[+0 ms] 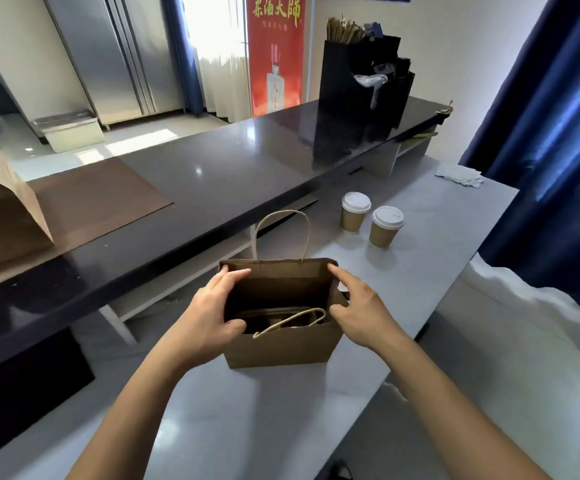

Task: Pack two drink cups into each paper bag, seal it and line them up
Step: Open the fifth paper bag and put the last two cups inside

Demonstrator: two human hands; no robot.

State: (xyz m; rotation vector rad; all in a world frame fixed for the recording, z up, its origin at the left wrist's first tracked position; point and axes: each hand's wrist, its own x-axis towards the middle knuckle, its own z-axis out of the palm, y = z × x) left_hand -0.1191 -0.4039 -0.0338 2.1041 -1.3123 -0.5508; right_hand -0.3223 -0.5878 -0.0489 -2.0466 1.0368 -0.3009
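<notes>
A pale grey worktop ran beside a higher dark counter in a room with blue curtains, a steel refrigerator and a red poster at the back.

Both hands were on an open brown paper bag standing upright on the worktop in front of the person. The left hand gripped the bag's left wall, thumb curled inside the mouth and fingers laid along the outside up to the far corner. The right hand held the right wall the same way, its forefinger stretched to the far right corner and its thumb bent at the near edge. One twisted-paper handle stood up from the far rim; the other handle had dropped inside the mouth. Something brown lay in the bottom of the bag, too dark to make out.

Beyond the bag and to its right, well apart from it, two lidded paper drink cups stood on the worktop side by side, the farther cup and the nearer cup close together, whether touching I could not tell. White napkins lay at the far end. On the dark counter stood a tall black organiser holding straws, and at the left edge a large brown bag on a flat brown sheet.
</notes>
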